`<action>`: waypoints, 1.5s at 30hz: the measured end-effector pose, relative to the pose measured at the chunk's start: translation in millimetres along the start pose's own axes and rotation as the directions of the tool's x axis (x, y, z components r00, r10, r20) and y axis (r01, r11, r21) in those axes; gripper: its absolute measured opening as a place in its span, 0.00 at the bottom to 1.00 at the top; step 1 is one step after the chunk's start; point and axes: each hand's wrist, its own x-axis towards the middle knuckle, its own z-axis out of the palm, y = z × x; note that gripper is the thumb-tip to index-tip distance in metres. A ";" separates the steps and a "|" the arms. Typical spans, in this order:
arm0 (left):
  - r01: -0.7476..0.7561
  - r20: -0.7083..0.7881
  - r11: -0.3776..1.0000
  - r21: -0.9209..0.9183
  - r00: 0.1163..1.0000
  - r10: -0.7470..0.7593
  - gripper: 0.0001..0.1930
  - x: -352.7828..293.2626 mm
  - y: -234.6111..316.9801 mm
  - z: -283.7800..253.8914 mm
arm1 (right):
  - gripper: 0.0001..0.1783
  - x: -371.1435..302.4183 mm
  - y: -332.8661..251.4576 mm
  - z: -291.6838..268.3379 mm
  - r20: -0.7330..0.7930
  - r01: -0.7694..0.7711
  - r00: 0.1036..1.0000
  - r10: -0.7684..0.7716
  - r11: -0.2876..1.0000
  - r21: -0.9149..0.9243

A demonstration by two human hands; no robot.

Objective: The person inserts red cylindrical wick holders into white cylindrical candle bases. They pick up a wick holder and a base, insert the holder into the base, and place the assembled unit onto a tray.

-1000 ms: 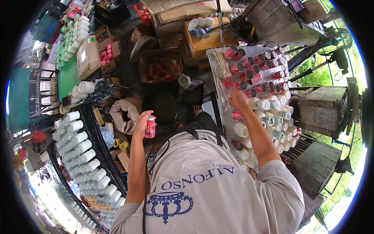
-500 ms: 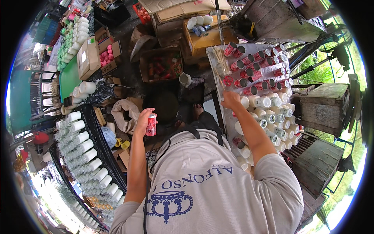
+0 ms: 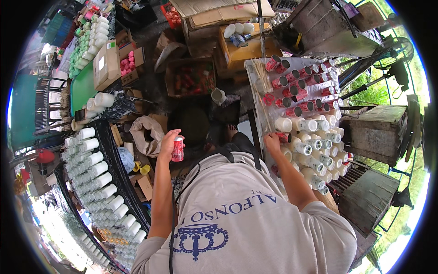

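My left hand [image 3: 169, 143] is wrapped round a red can-shaped container [image 3: 178, 150] with a pale rim, held upright in front of my left side. On the right, my right hand [image 3: 272, 143] has its fingers closed at the near end of another red can [image 3: 284, 137], which lies on its side with its dark open end pointing right. White candles in clear glasses [image 3: 303, 147] lie around that can. Farther back on the same table [image 3: 258, 98] are rows of red cans [image 3: 295, 87] and a bundle of thin sticks [image 3: 261, 75].
At left, a rack [image 3: 108, 141] carries rows of white candles in glasses [image 3: 101, 170]. Ahead on the floor are a cardboard box [image 3: 171, 82] of red and green pieces and a pale jug [image 3: 218, 96]. Wooden boxes [image 3: 376, 130] stand beyond the right table.
My right hand has come back toward me along the table's left edge and now has a red can at its fingers. My left hand keeps its can almost in place.
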 end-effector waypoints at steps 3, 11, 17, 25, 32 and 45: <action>-0.006 0.021 1.000 -0.006 1.000 0.006 0.16 5.0 -0.4 1.7 | 0.19 -7.9 -12.1 8.2 -0.155 -0.049 0.988 0.006 0.960 -0.277; -0.013 0.073 0.999 -0.047 0.997 0.017 0.13 16.5 -0.6 7.4 | 0.20 -32.7 -76.2 12.3 -0.071 0.034 0.988 -0.135 0.647 -0.762; 0.008 0.046 1.000 0.016 0.999 -0.009 0.15 8.8 3.2 8.2 | 0.15 -17.1 -61.3 22.5 -0.012 0.121 0.975 -0.220 0.577 -0.807; -0.010 0.046 0.999 -0.041 0.999 0.012 0.13 11.1 -5.1 0.4 | 0.19 -1.6 -61.9 26.6 0.040 0.158 0.973 -0.228 0.527 -0.835; -0.052 0.034 0.992 -0.116 0.998 0.056 0.13 14.3 -16.7 -11.8 | 0.16 44.4 -55.7 32.2 0.346 0.467 0.884 -0.314 0.559 -0.685; 0.106 -0.140 0.957 -0.270 0.979 -0.148 0.13 -37.1 -127.2 -38.2 | 0.09 4.7 -124.8 167.1 0.780 -0.376 0.593 0.202 0.926 0.046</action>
